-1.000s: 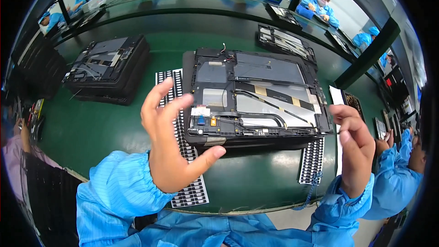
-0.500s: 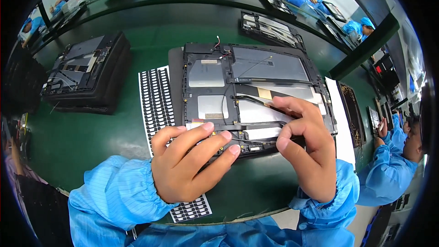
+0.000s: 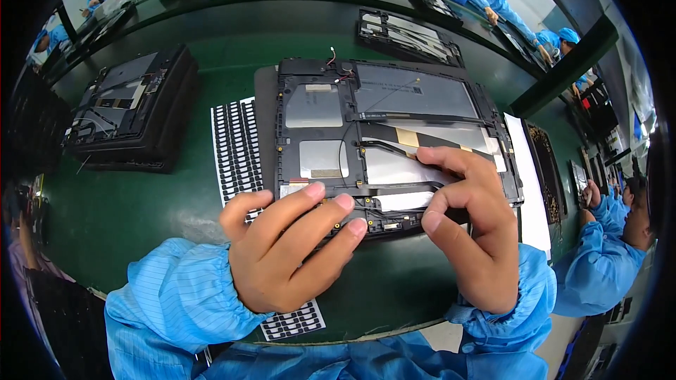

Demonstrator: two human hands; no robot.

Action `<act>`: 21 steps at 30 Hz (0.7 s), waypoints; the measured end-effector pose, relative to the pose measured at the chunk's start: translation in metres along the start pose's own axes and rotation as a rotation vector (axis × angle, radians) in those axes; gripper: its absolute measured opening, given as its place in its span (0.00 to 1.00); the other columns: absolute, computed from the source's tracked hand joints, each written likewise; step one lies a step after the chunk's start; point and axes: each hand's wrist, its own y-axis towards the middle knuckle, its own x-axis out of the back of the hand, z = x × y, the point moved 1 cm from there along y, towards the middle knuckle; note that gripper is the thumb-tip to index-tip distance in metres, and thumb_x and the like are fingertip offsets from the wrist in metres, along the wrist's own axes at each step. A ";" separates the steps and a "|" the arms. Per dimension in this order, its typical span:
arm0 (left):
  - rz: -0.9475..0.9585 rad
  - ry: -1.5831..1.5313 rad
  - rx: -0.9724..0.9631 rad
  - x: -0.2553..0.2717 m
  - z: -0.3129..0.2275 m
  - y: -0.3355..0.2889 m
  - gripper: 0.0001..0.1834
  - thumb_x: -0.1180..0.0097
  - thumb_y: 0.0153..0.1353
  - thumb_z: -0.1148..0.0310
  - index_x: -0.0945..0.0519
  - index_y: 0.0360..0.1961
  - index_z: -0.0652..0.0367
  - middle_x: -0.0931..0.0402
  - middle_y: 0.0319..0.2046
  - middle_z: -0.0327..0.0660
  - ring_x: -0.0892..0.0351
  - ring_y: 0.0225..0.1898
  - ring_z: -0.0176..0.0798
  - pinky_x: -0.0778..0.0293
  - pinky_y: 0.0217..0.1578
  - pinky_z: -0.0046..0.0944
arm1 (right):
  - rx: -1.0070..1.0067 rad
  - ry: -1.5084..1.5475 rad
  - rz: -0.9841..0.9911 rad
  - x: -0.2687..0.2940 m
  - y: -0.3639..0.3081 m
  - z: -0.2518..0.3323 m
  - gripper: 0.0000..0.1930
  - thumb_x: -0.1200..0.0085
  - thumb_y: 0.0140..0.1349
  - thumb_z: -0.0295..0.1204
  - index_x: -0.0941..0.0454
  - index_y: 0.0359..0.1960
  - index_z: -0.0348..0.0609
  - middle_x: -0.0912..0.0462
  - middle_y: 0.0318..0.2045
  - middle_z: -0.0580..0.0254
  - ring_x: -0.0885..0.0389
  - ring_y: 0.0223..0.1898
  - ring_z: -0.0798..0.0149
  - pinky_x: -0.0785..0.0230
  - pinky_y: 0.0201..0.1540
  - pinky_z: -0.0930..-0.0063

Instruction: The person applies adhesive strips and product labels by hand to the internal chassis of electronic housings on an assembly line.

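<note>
An opened flat electronic device (image 3: 313, 74), likely a laptop or tablet housing, lies before me with silver plates, black ribbon strips and thin wires showing. My left hand (image 3: 289, 253) rests on its near left edge, fingers spread and tips on the black frame. Over the near right part is my right hand (image 3: 479, 232). Its index fingertip touches the end of a narrow black ribbon cable (image 3: 387, 146). The thumb and a curled finger press together at the near edge; whatever lies between them is hidden. A second dark ribbon cable (image 3: 401, 188) runs toward those fingers.
A sheet of black stickers (image 3: 236, 148) lies left of the device, partly beneath it. Stacked housings (image 3: 130, 112) stand farther left. Behind is another opened housing (image 3: 408, 35); at right are white paper (image 3: 531, 190) and a dark tray (image 3: 546, 162). Co-workers in blue sit around.
The device sits slightly farther left and up in view. My left hand's outermost finger has spread outward a little. The right hand barely moved. A co-worker at the back now stretches out an arm.
</note>
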 end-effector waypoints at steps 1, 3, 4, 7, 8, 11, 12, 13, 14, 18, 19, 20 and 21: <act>0.040 0.083 -0.045 0.004 -0.002 -0.002 0.16 0.42 0.43 0.67 0.24 0.38 0.48 0.27 0.42 0.34 0.31 0.44 0.38 0.42 0.43 0.42 | 0.000 0.001 0.000 0.000 0.000 0.000 0.05 0.47 0.45 0.19 0.29 0.24 0.40 0.29 0.45 0.47 0.34 0.47 0.50 0.45 0.51 0.65; 0.080 0.168 -0.093 0.009 -0.006 0.002 0.21 0.38 0.40 0.65 0.24 0.39 0.48 0.29 0.43 0.35 0.32 0.46 0.41 0.42 0.44 0.46 | 0.023 -0.023 0.014 0.001 0.001 0.001 0.05 0.48 0.45 0.19 0.29 0.24 0.39 0.29 0.44 0.47 0.34 0.47 0.50 0.45 0.51 0.65; 0.078 0.177 -0.139 0.009 -0.010 0.007 0.18 0.41 0.43 0.66 0.24 0.39 0.48 0.29 0.43 0.34 0.32 0.46 0.40 0.42 0.44 0.45 | 0.024 -0.023 0.013 0.002 0.001 0.002 0.05 0.48 0.45 0.19 0.29 0.24 0.39 0.29 0.44 0.47 0.34 0.47 0.50 0.45 0.51 0.65; 0.082 0.133 -0.222 0.002 -0.011 0.021 0.14 0.49 0.48 0.70 0.22 0.39 0.49 0.28 0.42 0.31 0.31 0.43 0.39 0.39 0.41 0.41 | -0.014 -0.009 0.015 0.001 0.001 0.001 0.05 0.47 0.45 0.18 0.29 0.24 0.39 0.29 0.44 0.47 0.34 0.47 0.49 0.44 0.50 0.65; 0.106 0.132 -0.262 -0.001 -0.009 0.023 0.15 0.49 0.47 0.70 0.21 0.38 0.50 0.28 0.42 0.31 0.32 0.42 0.39 0.38 0.38 0.39 | -0.014 -0.014 0.009 0.001 0.002 0.000 0.05 0.47 0.44 0.18 0.29 0.23 0.39 0.29 0.43 0.47 0.33 0.46 0.50 0.43 0.49 0.65; 0.106 0.110 -0.319 -0.001 -0.007 0.028 0.15 0.49 0.45 0.70 0.20 0.38 0.52 0.29 0.40 0.32 0.32 0.38 0.39 0.37 0.33 0.36 | 0.003 -0.030 0.000 0.007 0.001 0.001 0.05 0.45 0.42 0.18 0.28 0.20 0.38 0.28 0.42 0.48 0.30 0.44 0.52 0.39 0.47 0.67; 0.112 0.114 -0.319 -0.001 -0.007 0.028 0.15 0.49 0.46 0.70 0.21 0.38 0.52 0.29 0.40 0.31 0.32 0.38 0.39 0.37 0.33 0.36 | 0.021 -0.036 0.003 0.009 0.001 0.000 0.05 0.44 0.41 0.18 0.28 0.19 0.37 0.28 0.41 0.48 0.29 0.42 0.53 0.36 0.45 0.68; 0.118 0.118 -0.319 -0.001 -0.007 0.028 0.15 0.49 0.46 0.70 0.21 0.38 0.52 0.29 0.40 0.31 0.32 0.38 0.39 0.37 0.33 0.36 | 0.018 -0.038 0.001 0.011 0.000 -0.002 0.05 0.44 0.41 0.18 0.28 0.19 0.37 0.28 0.41 0.48 0.29 0.42 0.53 0.36 0.45 0.68; 0.117 0.115 -0.321 -0.001 -0.008 0.028 0.15 0.49 0.46 0.70 0.21 0.38 0.52 0.29 0.40 0.31 0.32 0.38 0.39 0.37 0.33 0.36 | 0.015 -0.031 -0.002 0.014 -0.002 -0.005 0.05 0.43 0.40 0.18 0.28 0.18 0.37 0.27 0.41 0.48 0.28 0.41 0.53 0.35 0.43 0.69; 0.135 0.117 -0.313 0.001 -0.008 0.028 0.15 0.48 0.46 0.70 0.21 0.38 0.52 0.29 0.40 0.31 0.32 0.38 0.39 0.37 0.32 0.37 | 0.082 -0.007 -0.010 0.016 -0.004 -0.005 0.07 0.42 0.39 0.18 0.26 0.21 0.37 0.26 0.38 0.50 0.27 0.40 0.54 0.33 0.41 0.70; 0.137 0.113 -0.316 0.001 -0.008 0.028 0.15 0.48 0.46 0.70 0.21 0.38 0.51 0.29 0.40 0.31 0.32 0.38 0.39 0.37 0.32 0.37 | 0.129 -0.008 -0.013 0.016 -0.005 -0.004 0.07 0.41 0.38 0.18 0.25 0.22 0.37 0.26 0.37 0.51 0.27 0.39 0.55 0.33 0.41 0.70; 0.141 0.111 -0.319 0.001 -0.009 0.028 0.15 0.48 0.46 0.70 0.21 0.38 0.51 0.29 0.40 0.31 0.32 0.38 0.39 0.37 0.32 0.37 | 0.153 -0.025 -0.037 0.012 -0.006 -0.004 0.10 0.41 0.36 0.17 0.24 0.24 0.38 0.25 0.35 0.55 0.27 0.36 0.56 0.34 0.39 0.70; 0.138 0.120 -0.318 0.001 -0.008 0.028 0.15 0.48 0.46 0.70 0.21 0.38 0.51 0.29 0.40 0.31 0.32 0.38 0.39 0.37 0.32 0.37 | 0.153 -0.024 -0.039 0.011 -0.005 -0.005 0.10 0.41 0.36 0.17 0.24 0.24 0.38 0.25 0.35 0.55 0.27 0.36 0.56 0.34 0.39 0.70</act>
